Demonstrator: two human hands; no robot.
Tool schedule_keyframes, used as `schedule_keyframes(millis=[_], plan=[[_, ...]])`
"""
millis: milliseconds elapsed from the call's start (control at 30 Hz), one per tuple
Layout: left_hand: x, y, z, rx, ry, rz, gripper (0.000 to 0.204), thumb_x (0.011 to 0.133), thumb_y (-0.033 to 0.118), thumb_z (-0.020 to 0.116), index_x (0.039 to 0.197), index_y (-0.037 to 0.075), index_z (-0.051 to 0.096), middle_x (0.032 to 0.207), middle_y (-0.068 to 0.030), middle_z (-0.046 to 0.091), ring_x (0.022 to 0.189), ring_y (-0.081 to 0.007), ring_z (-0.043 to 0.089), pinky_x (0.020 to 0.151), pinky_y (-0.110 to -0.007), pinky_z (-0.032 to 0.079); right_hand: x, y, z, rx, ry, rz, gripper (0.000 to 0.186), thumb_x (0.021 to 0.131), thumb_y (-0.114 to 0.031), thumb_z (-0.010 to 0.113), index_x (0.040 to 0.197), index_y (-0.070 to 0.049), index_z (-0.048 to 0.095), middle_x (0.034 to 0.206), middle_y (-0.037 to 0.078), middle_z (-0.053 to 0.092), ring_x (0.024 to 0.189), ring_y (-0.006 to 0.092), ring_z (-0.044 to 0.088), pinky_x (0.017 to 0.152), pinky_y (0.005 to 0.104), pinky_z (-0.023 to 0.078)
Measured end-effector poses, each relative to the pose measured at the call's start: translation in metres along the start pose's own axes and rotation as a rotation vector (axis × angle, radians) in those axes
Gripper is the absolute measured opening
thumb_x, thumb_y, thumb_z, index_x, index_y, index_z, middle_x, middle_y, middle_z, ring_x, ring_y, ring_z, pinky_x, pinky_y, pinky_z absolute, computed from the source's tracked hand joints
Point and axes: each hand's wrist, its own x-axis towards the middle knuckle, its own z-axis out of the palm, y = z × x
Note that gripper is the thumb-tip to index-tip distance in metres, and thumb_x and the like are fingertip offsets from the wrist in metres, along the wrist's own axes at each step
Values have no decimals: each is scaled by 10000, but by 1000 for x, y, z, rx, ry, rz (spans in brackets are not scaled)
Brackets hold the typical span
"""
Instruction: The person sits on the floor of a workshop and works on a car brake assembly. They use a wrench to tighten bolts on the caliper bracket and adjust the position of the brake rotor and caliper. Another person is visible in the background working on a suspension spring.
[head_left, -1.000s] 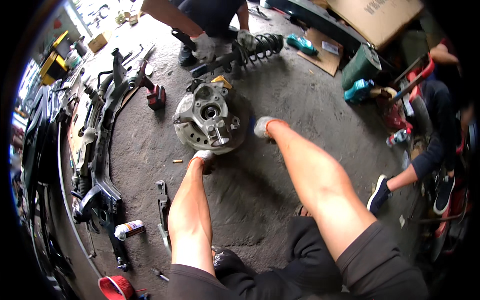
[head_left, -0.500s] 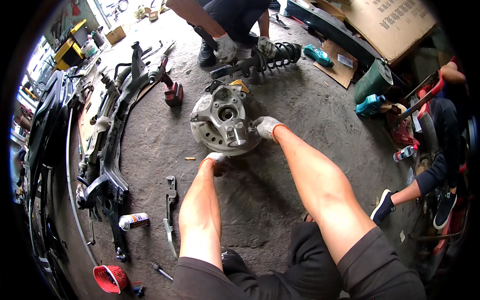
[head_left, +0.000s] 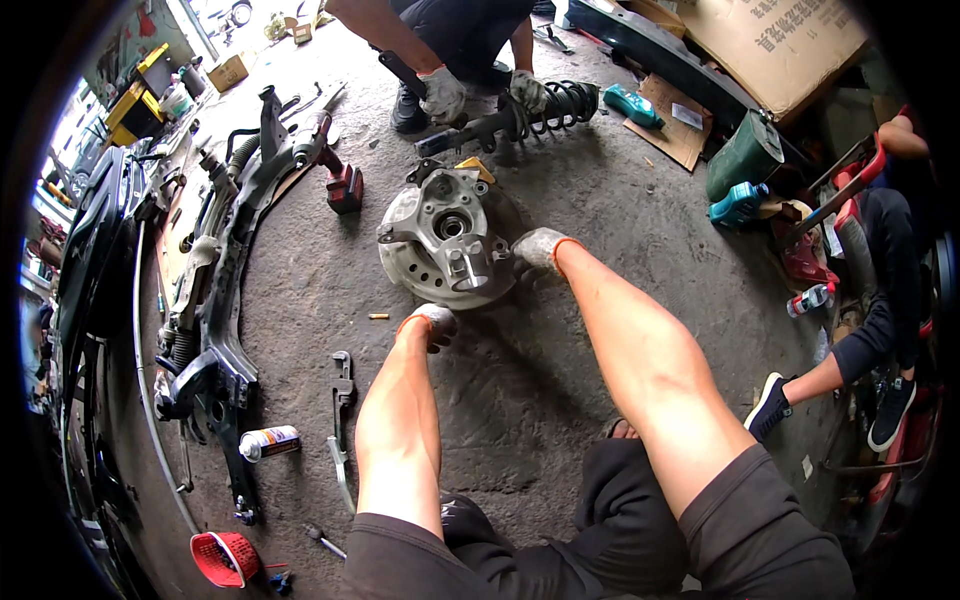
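A grey steering knuckle (head_left: 452, 205) with a hub bore in its middle lies on the floor, with a round backing shield (head_left: 415, 272) under it. My right hand (head_left: 537, 247), in a pale glove with an orange cuff, is closed at the knuckle's right edge; its fingertips are partly hidden. Curled at the shield's near rim is my gloved left hand (head_left: 437, 325); what its fingers hold, if anything, is hidden. Beyond the knuckle, a squatting co-worker's gloved hands (head_left: 443, 97) are at a strut with a coil spring (head_left: 568, 105). A yellow piece (head_left: 477, 168) shows behind the knuckle.
A red-and-black cordless power tool (head_left: 343, 185) stands left of the knuckle, beside a long metal subframe (head_left: 232, 270). Nearer lie an adjustable wrench (head_left: 342, 385), a spray can (head_left: 269, 442) and a red basket (head_left: 224, 558). Bottles and a green can (head_left: 745, 155) are at right, near another person's legs.
My right hand has shifted slightly to the right along the knuckle's edge. My left hand stays almost where it was. The view has moved a little.
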Motion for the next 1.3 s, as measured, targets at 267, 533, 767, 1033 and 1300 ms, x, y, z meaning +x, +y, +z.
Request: schedule_keyframes(millis=[267, 533, 767, 1033, 1300], plan=[[2, -7, -5, 88, 11, -17, 269, 889, 212, 550, 1120, 102, 635, 1079, -64, 669, 944, -226, 666, 765, -397, 538, -42, -68, 7, 275, 288, -165, 364, 918, -332, 580, 1165, -75, 655, 1007, 85, 695, 877, 203, 645, 784, 357, 509], [9, -12, -3, 77, 65, 42, 261, 851, 249, 565, 1020, 75, 662, 956, -59, 698, 795, -213, 672, 678, -387, 517, -32, -82, 14, -404, 91, 36, 448, 901, -357, 480, 1233, -94, 626, 1289, 129, 606, 1224, 301, 552, 960, 391, 448], [18, -8, -1, 150, 1, 51, 285, 867, 267, 592, 1096, 107, 647, 1007, -55, 685, 872, -213, 657, 728, -391, 524, 4, -56, 19, -843, 136, -187, 281, 868, -151, 479, 964, -50, 723, 974, 146, 708, 887, 328, 688, 728, 413, 545], [19, -17, -6, 191, -20, 61, 325, 831, 270, 645, 1116, 113, 659, 982, -52, 706, 829, -219, 671, 693, -395, 532, -12, -72, 24, -938, 149, -298, 277, 864, -119, 473, 956, -58, 727, 972, 144, 708, 889, 312, 688, 735, 407, 546], [26, -10, 0, 188, 4, 90, 326, 812, 271, 674, 1094, 106, 670, 942, -66, 709, 800, -233, 662, 679, -395, 528, 8, -41, 20, -788, 237, -195, 279, 857, -121, 465, 952, -54, 719, 956, 142, 703, 855, 300, 689, 705, 415, 534]])
